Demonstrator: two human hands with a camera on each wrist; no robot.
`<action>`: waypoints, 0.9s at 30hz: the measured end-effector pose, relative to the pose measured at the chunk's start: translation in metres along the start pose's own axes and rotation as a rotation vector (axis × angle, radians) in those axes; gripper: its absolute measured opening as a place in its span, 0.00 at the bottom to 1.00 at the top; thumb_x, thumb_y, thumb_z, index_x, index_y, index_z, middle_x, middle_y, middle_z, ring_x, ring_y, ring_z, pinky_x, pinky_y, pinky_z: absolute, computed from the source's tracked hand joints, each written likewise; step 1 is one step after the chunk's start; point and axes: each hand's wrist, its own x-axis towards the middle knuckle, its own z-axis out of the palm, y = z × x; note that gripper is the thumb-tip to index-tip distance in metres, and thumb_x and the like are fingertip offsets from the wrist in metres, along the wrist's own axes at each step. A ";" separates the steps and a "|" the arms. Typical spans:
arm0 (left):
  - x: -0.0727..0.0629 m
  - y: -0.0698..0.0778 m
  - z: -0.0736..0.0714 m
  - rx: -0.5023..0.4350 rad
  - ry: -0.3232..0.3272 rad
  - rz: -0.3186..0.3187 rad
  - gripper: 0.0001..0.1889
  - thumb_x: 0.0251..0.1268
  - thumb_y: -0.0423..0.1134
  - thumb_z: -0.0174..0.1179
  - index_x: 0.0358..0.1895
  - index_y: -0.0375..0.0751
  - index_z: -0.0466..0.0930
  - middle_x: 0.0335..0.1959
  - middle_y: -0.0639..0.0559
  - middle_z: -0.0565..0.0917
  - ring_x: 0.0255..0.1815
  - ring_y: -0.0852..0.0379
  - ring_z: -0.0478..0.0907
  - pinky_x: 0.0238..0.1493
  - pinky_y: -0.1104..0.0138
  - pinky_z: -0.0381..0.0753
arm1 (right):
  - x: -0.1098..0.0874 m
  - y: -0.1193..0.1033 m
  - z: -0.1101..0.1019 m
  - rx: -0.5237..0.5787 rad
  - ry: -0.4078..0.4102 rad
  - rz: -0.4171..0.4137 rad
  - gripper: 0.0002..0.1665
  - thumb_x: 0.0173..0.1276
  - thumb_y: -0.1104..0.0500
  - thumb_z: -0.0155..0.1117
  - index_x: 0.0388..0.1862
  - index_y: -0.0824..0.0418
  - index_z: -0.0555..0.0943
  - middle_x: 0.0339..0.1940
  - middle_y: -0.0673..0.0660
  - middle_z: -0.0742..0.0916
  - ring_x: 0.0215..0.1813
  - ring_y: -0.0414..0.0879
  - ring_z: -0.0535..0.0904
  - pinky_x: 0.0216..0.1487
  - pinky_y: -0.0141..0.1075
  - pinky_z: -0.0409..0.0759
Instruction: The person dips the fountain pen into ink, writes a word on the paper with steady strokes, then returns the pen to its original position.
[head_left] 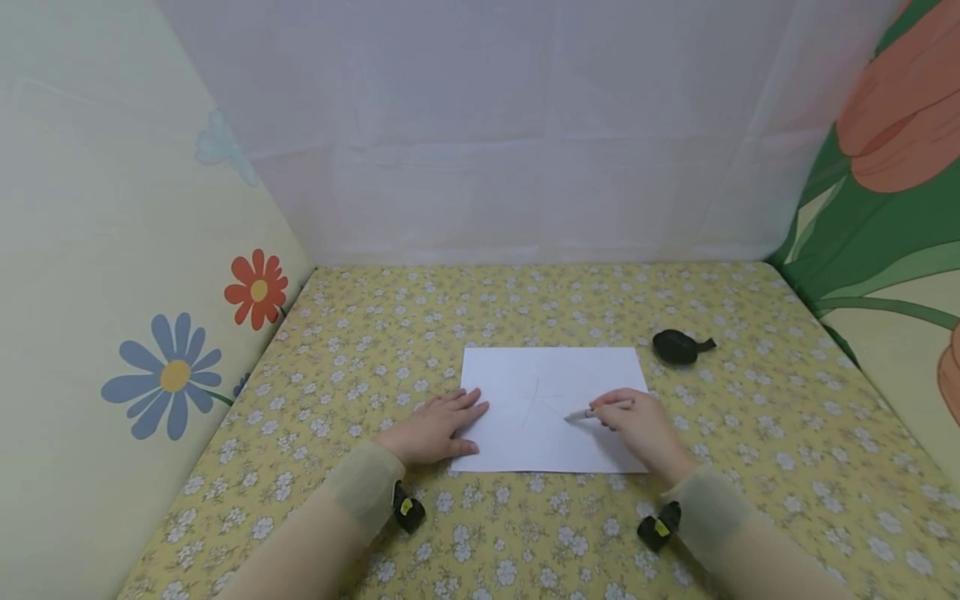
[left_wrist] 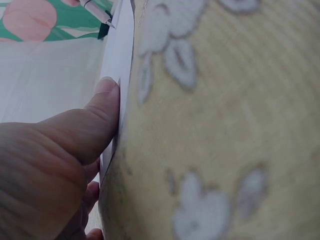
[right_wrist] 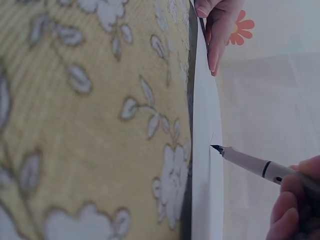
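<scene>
A white sheet of paper (head_left: 510,450) lies on the flowered cloth, with a few thin lines drawn near its middle. My left hand (head_left: 438,427) rests on the sheet's left edge, fingers spread; the thumb (left_wrist: 102,107) presses the edge in the left wrist view. A fountain pen (right_wrist: 247,162) with a pale barrel and dark nib is pinched in my right hand (head_left: 637,425), over the right half of the sheet. In the right wrist view its nib (right_wrist: 216,148) meets the paper at a thin line.
Beyond the sheet's upper right corner lies a small black oval object (head_left: 676,347) with a short stub. The yellow flowered tablecloth (head_left: 390,325) covers the table. A pale curtain (head_left: 480,200) hangs at the back, and printed flower panels (head_left: 82,250) stand at the sides.
</scene>
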 end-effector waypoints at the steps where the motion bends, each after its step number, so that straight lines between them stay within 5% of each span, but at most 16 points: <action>1: 0.000 0.000 0.000 -0.001 0.001 0.002 0.37 0.69 0.56 0.54 0.76 0.48 0.52 0.78 0.49 0.47 0.78 0.47 0.41 0.74 0.49 0.43 | 0.000 0.000 -0.001 0.001 -0.001 0.000 0.16 0.67 0.53 0.61 0.46 0.63 0.83 0.41 0.57 0.86 0.40 0.47 0.78 0.37 0.36 0.75; 21: 0.000 -0.001 0.001 -0.004 -0.004 -0.005 0.38 0.69 0.57 0.54 0.77 0.50 0.51 0.78 0.51 0.46 0.78 0.48 0.40 0.74 0.49 0.42 | -0.002 0.003 -0.006 0.039 0.031 0.009 0.15 0.65 0.56 0.62 0.43 0.66 0.83 0.36 0.58 0.85 0.36 0.49 0.77 0.34 0.37 0.73; 27: 0.000 0.000 0.000 -0.002 -0.009 -0.004 0.38 0.69 0.56 0.54 0.77 0.49 0.51 0.78 0.50 0.46 0.78 0.48 0.40 0.74 0.49 0.42 | -0.001 0.000 -0.006 0.116 0.042 -0.005 0.14 0.67 0.57 0.61 0.44 0.66 0.83 0.39 0.60 0.85 0.40 0.51 0.77 0.40 0.40 0.74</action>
